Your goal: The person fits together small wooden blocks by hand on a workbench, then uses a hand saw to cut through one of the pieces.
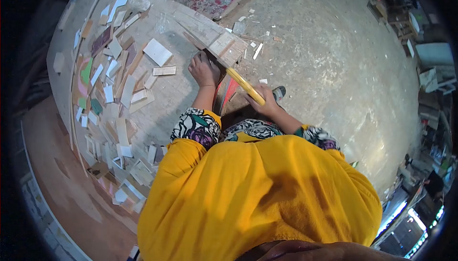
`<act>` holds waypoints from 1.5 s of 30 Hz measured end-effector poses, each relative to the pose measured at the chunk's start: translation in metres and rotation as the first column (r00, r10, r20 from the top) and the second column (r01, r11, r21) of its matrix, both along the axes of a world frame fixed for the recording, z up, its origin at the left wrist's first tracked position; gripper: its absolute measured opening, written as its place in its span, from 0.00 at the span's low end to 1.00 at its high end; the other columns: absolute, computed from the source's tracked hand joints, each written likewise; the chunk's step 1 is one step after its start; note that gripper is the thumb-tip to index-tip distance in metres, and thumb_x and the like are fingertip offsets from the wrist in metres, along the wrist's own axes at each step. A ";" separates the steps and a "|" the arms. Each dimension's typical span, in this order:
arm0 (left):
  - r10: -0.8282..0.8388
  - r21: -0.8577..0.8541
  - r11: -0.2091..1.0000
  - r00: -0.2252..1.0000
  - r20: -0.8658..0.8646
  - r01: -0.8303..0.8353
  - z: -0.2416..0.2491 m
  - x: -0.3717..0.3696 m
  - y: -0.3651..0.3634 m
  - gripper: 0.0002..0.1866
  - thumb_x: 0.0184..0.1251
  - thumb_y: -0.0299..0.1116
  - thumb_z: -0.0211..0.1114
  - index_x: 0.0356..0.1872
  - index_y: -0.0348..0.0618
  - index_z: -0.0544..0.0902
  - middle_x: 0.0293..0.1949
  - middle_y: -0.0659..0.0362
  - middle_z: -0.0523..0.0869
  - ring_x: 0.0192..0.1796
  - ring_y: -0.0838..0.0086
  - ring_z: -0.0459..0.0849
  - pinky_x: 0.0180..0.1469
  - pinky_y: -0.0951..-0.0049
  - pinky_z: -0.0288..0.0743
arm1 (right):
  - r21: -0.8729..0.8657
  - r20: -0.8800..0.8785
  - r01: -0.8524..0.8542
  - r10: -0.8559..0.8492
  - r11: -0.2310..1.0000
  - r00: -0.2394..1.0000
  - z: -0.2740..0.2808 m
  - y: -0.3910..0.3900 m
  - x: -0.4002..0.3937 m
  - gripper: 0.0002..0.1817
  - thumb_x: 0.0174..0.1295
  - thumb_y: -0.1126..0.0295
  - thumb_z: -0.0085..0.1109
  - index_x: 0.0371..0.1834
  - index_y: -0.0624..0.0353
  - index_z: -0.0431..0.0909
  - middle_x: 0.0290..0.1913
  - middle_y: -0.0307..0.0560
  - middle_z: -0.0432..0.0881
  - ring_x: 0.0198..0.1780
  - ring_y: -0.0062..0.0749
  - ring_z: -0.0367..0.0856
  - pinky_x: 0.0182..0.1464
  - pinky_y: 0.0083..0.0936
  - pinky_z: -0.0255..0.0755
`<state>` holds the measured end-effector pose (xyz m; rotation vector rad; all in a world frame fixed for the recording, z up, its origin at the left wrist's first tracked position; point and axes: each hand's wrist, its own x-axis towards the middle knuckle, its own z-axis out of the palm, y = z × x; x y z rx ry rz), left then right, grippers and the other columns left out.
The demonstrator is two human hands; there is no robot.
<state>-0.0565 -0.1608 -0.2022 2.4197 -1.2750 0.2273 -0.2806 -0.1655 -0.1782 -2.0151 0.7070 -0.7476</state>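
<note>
My right hand (265,100) is wrapped round the lower end of a long yellow handle (245,86). The handle slants up and left to the corner of a worktable (179,103); its working end there is too dark to make out. My left hand (205,69) rests at the table's edge, its fingers bent down beside a dark narrow strip. Whatever lies under those fingers is hidden. Just beyond it a pale wooden block (224,44) sits on the table's corner.
Many wood offcuts (126,89) lie scattered over the table's left side, with a white rectangular piece (157,52) nearest my left hand. Small scraps (257,51) litter the concrete floor (329,70). A shoe (279,92) shows beside my right hand. Assorted clutter (431,79) lines the right side.
</note>
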 end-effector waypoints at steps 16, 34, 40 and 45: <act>-0.026 0.028 0.999 0.995 -0.099 0.029 0.009 0.003 -0.001 0.26 0.46 0.37 0.65 0.51 0.44 0.75 0.45 0.54 0.74 0.54 0.60 0.69 0.55 0.58 0.60 | 0.080 0.065 0.011 -0.016 0.997 0.998 0.013 -0.010 0.003 0.09 0.53 0.70 0.61 0.23 0.62 0.72 0.19 0.54 0.70 0.23 0.49 0.70 0.28 0.36 0.62; -0.040 0.052 0.998 0.998 -0.056 0.043 0.011 0.001 -0.001 0.27 0.44 0.37 0.69 0.51 0.46 0.75 0.46 0.57 0.74 0.53 0.63 0.71 0.52 0.61 0.60 | 0.121 0.012 0.046 -0.048 0.992 0.999 0.032 0.005 -0.024 0.11 0.55 0.70 0.57 0.19 0.61 0.70 0.15 0.53 0.68 0.18 0.48 0.70 0.22 0.34 0.61; -0.102 0.007 0.995 0.993 -0.067 0.103 0.003 0.006 0.000 0.28 0.44 0.38 0.69 0.50 0.46 0.75 0.46 0.57 0.74 0.53 0.63 0.70 0.52 0.59 0.61 | 0.356 -0.080 0.055 -0.028 0.933 0.996 0.038 0.001 -0.007 0.12 0.54 0.68 0.59 0.19 0.61 0.71 0.16 0.55 0.69 0.18 0.49 0.70 0.22 0.35 0.61; -0.051 0.055 0.997 0.998 -0.021 0.052 0.008 0.006 -0.004 0.26 0.44 0.35 0.68 0.49 0.44 0.75 0.45 0.55 0.74 0.53 0.61 0.71 0.50 0.58 0.62 | 0.359 -0.054 0.034 -0.016 0.933 0.998 0.035 -0.011 0.004 0.13 0.55 0.66 0.60 0.20 0.62 0.71 0.16 0.56 0.69 0.18 0.49 0.71 0.22 0.34 0.62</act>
